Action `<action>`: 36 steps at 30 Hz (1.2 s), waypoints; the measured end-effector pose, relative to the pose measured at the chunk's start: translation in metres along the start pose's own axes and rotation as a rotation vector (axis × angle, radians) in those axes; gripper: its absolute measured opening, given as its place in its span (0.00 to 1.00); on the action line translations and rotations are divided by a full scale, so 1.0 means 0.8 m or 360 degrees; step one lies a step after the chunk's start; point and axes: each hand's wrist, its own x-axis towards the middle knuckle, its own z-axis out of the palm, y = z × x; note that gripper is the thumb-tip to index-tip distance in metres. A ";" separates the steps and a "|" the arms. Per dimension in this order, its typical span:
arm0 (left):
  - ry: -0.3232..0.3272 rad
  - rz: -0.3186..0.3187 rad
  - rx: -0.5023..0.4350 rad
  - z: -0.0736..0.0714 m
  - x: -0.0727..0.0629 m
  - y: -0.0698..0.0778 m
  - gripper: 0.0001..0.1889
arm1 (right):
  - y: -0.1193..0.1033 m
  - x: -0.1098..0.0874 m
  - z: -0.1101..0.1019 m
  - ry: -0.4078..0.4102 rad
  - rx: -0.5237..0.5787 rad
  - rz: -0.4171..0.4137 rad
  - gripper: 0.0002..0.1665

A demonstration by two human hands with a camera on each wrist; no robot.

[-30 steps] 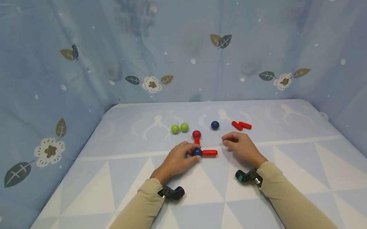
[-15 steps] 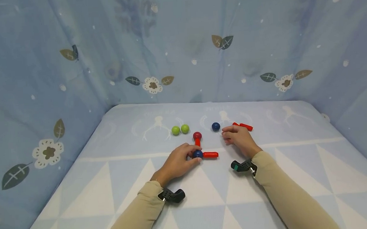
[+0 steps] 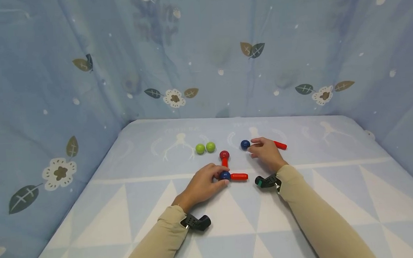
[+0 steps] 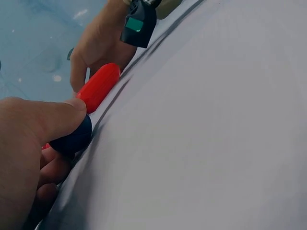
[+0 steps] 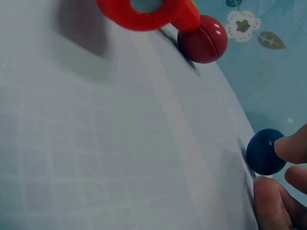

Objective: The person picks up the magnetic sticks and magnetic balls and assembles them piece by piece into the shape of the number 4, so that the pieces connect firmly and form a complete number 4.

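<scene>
My left hand [image 3: 206,181] pinches a blue ball [image 3: 225,175] between thumb and fingers. A red stick [image 3: 239,176] extends right from that ball; another red stick [image 3: 224,162] runs away from it to a red ball [image 3: 224,155]. In the left wrist view, the thumb presses on the blue ball [image 4: 74,136], beside the red stick [image 4: 100,87]. My right hand [image 3: 266,153] is at a second blue ball [image 3: 245,144], fingers spread around its right side. In the right wrist view, a fingertip overlaps this blue ball [image 5: 264,152]; firm contact is unclear.
Two green balls [image 3: 200,149] lie behind and left of the joined pieces. A loose red stick [image 3: 280,145] shows behind my right hand, which hides another. Blue patterned cloth [image 3: 220,66] hangs behind the table [image 3: 155,217].
My right hand has moved away from me and left to the second blue ball, covering one loose red stick. The left hand stays on its blue ball.
</scene>
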 end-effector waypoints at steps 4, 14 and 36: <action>-0.0028 -0.0023 0.0002 0.005 -0.003 0.000 0.20 | -0.002 0.004 0.004 -0.0033 -0.0187 0.0001 0.33; 0.0015 0.0003 0.0017 0.003 0.003 0.003 0.20 | -0.012 0.019 0.000 -0.0123 -0.0397 -0.0014 0.38; -0.0009 -0.0042 -0.0034 -0.002 0.002 0.002 0.19 | 0.004 -0.004 -0.002 -0.0082 -0.0182 -0.0193 0.27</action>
